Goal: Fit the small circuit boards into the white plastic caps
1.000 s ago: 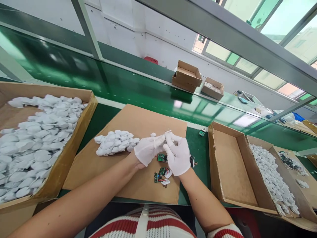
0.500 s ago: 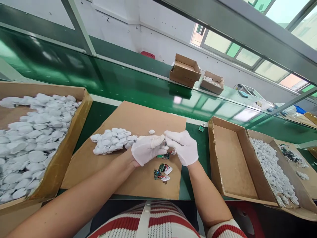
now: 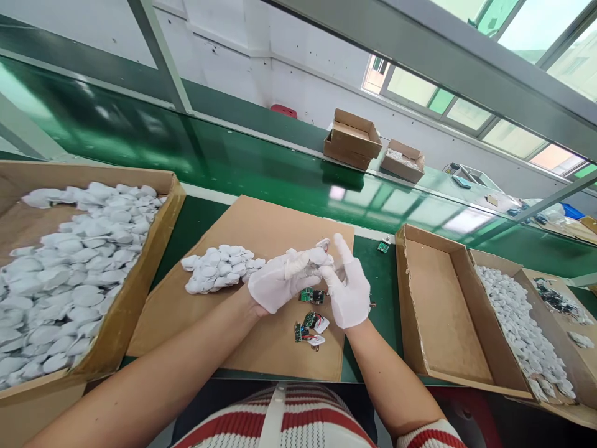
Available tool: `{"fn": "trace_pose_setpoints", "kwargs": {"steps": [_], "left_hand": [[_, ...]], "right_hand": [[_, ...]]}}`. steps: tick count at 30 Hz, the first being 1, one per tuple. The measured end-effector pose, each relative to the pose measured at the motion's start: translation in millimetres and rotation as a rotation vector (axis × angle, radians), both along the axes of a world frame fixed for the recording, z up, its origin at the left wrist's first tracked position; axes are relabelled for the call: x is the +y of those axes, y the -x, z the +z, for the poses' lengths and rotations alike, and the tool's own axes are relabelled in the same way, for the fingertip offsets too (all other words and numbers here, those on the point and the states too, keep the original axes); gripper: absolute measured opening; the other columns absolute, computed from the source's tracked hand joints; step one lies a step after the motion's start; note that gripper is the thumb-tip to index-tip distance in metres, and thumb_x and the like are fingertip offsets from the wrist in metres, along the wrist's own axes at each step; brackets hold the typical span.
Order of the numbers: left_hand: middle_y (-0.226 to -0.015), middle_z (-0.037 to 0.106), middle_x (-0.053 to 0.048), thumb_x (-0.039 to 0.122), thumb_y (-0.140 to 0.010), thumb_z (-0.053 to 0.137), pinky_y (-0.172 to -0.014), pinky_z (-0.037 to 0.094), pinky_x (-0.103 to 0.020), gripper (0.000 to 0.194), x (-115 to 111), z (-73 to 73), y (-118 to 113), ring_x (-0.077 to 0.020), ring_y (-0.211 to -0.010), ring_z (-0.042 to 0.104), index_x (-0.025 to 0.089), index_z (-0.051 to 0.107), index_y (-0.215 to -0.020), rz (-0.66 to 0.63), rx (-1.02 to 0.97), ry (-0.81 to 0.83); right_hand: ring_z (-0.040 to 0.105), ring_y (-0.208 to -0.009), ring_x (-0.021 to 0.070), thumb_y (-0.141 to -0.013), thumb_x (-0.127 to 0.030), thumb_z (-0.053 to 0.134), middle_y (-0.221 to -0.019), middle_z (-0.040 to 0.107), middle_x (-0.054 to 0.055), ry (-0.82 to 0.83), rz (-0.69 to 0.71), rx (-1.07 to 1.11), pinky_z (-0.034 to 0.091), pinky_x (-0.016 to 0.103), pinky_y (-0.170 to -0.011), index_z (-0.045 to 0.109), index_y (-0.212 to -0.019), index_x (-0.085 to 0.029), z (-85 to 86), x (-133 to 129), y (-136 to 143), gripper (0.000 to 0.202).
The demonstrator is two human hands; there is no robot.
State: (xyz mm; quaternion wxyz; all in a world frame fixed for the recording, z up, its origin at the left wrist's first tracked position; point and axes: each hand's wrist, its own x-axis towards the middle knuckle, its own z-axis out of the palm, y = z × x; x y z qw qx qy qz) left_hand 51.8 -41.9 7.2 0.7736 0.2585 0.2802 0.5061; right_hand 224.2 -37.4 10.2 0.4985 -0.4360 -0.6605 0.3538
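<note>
Both hands wear white gloves and meet over a flat cardboard sheet (image 3: 275, 227). My left hand (image 3: 280, 280) has its fingers closed on a small white plastic part (image 3: 323, 244) with a bit of red at its edge; the glove hides most of it. My right hand (image 3: 349, 292) is beside it, index finger raised and apart from the thumb, whose tip is at the left fingers. Just below the hands lies a green circuit board (image 3: 306, 295). Nearer me, small circuit boards (image 3: 309, 320) lie wired to white covers (image 3: 321, 323). Left of my hand is a pile of white plastic pieces (image 3: 221, 267).
A large carton (image 3: 175, 218) of white pieces stands at the left. At the right are a cardboard tray (image 3: 450, 311) and a box of small white parts (image 3: 513, 323). A loose circuit board (image 3: 383, 247) lies near the tray. A metal rail (image 3: 420, 56) crosses overhead.
My right index finger has lifted away from the thumb, and the hand has turned more upright. The white part now shows above my left fingertips. The view has shifted slightly.
</note>
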Motion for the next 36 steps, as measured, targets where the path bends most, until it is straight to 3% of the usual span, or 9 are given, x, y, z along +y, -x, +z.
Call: {"fn": "trace_pose_setpoints", "kwargs": {"steps": [3, 6, 11, 14, 18, 23, 27, 31, 36], "left_hand": [[-0.14, 0.07, -0.009, 0.032, -0.093, 0.073, -0.109, 0.056, -0.039, 0.033, -1, -1.7, 1, -0.0273, -0.132, 0.064, 0.022, 0.079, -0.123, -0.05, -0.007, -0.056], [-0.138, 0.071, -0.008, 0.034, -0.089, 0.078, -0.113, 0.053, -0.043, 0.035, -2, 1.2, -3, -0.0289, -0.135, 0.062, 0.023, 0.08, -0.122, -0.088, -0.003, -0.091], [-0.12, 0.079, -0.014, 0.041, -0.078, 0.087, -0.107, 0.056, -0.048, 0.042, -3, 6.8, -12, -0.0359, -0.119, 0.071, 0.014, 0.083, -0.109, 0.064, 0.287, -0.048], [-0.118, 0.079, -0.014, 0.039, -0.078, 0.086, -0.104, 0.057, -0.045, 0.042, -3, 7.5, -11, -0.0367, -0.12, 0.07, 0.014, 0.083, -0.111, 0.084, 0.332, -0.039], [-0.125, 0.077, -0.01, 0.037, -0.082, 0.082, -0.097, 0.06, -0.036, 0.032, -2, 8.5, -5, -0.0329, -0.125, 0.067, 0.017, 0.083, -0.108, -0.009, 0.127, -0.086], [-0.11, 0.079, -0.01, 0.031, -0.093, 0.073, -0.084, 0.062, -0.028, 0.02, -1, 3.5, 0, -0.0229, -0.102, 0.075, 0.015, 0.082, -0.099, -0.034, 0.015, -0.09], [-0.113, 0.078, -0.01, 0.032, -0.093, 0.071, -0.081, 0.061, -0.029, 0.023, -3, -2.1, 0, -0.0214, -0.098, 0.073, 0.016, 0.082, -0.107, -0.052, -0.047, -0.145], [-0.092, 0.078, -0.008, 0.026, -0.087, 0.078, -0.074, 0.059, -0.027, 0.015, -3, -0.5, -5, -0.0194, -0.082, 0.072, 0.015, 0.082, -0.096, -0.019, 0.11, -0.104], [-0.076, 0.074, -0.006, 0.022, -0.076, 0.087, -0.072, 0.058, -0.027, 0.012, -1, 3.1, -10, -0.0195, -0.073, 0.071, 0.016, 0.08, -0.084, 0.15, 0.286, -0.028]], "right_hand": [[0.071, -0.106, 0.0235, -0.1, -0.038, 0.067, -0.124, 0.078, 0.005, -0.277, -0.067, -0.119, 0.057, 0.039, -0.095, 0.082, -0.12, -0.031, -2.5, 4, -3, 0.026], [0.074, -0.1, 0.0227, -0.1, -0.028, 0.067, -0.112, 0.082, 0.004, -0.455, -0.092, -0.174, 0.06, 0.038, -0.086, 0.084, -0.113, -0.031, -7.9, 6, -6, 0.021], [0.074, -0.085, 0.0201, -0.096, -0.019, 0.07, -0.1, 0.083, 0.004, -0.613, -0.173, -0.161, 0.06, 0.034, -0.072, 0.085, -0.106, -0.03, -20.5, 7, -2, 0.02], [0.074, -0.084, 0.0201, -0.097, -0.018, 0.07, -0.099, 0.083, 0.004, -0.624, -0.147, -0.179, 0.059, 0.035, -0.072, 0.084, -0.108, -0.029, -20.5, 9, 1, 0.021], [0.075, -0.094, 0.0196, -0.101, -0.019, 0.065, -0.107, 0.083, 0.002, -0.586, -0.077, -0.262, 0.058, 0.035, -0.082, 0.081, -0.117, -0.029, -10.1, 6, 0, 0.026], [0.071, -0.1, 0.022, -0.095, -0.03, 0.074, -0.132, 0.075, 0.007, -0.476, -0.169, -0.339, 0.058, 0.036, -0.088, 0.071, -0.137, -0.026, -5.6, 1, -2, 0.042], [0.071, -0.098, 0.0238, -0.093, -0.034, 0.077, -0.134, 0.073, 0.009, -0.578, -0.222, -0.449, 0.054, 0.039, -0.089, 0.077, -0.125, -0.026, -8.7, 4, 0, 0.033], [0.072, -0.085, 0.0194, -0.099, -0.032, 0.068, -0.128, 0.077, 0.007, -0.647, -0.165, -0.546, 0.05, 0.035, -0.077, 0.078, -0.123, -0.026, -9.1, 8, 0, 0.027], [0.074, -0.085, 0.0189, -0.103, -0.033, 0.06, -0.12, 0.08, 0.008, -0.7, -0.141, -0.569, 0.046, 0.034, -0.07, 0.079, -0.119, -0.023, -8.1, 12, -1, 0.027]]}}
